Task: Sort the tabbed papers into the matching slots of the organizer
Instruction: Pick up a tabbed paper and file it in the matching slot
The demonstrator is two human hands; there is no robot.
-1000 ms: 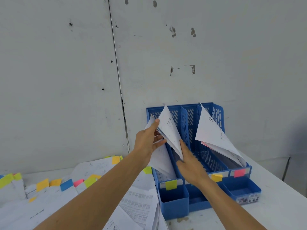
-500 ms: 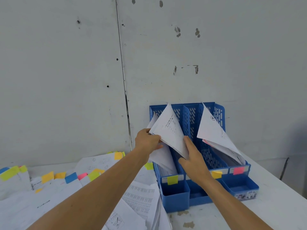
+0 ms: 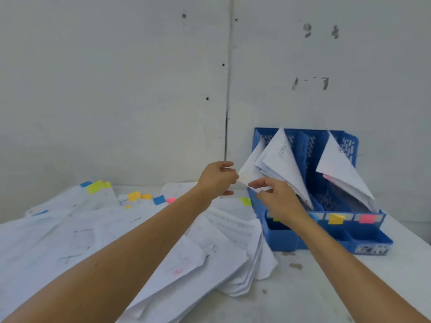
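The blue organizer (image 3: pixel 331 197) stands against the wall at the right, with green, blue, yellow (image 3: pixel 335 219) and pink (image 3: pixel 367 218) labels along its front. White sheets (image 3: pixel 277 157) lean in its left slot, and more sheets (image 3: pixel 338 164) lean in the right slot. My left hand (image 3: pixel 218 177) hovers just left of those left-slot sheets, fingers loosely curled, fingertips by a sheet's corner. My right hand (image 3: pixel 277 197) lies against the lower edge of the same sheets, fingers stretched to the left. The frame is blurred.
A wide pile of tabbed papers (image 3: pixel 93 229) covers the white table's left and middle, with green, yellow, blue and pink tabs along its far edge. Small front trays (image 3: pixel 370 241) jut out of the organizer. Bare table (image 3: pixel 303 287) lies in front of it.
The sheet that both hands held has gone down into the left slot. My left hand has drawn back to the left, my right hand has slid lower, and my view has turned left.
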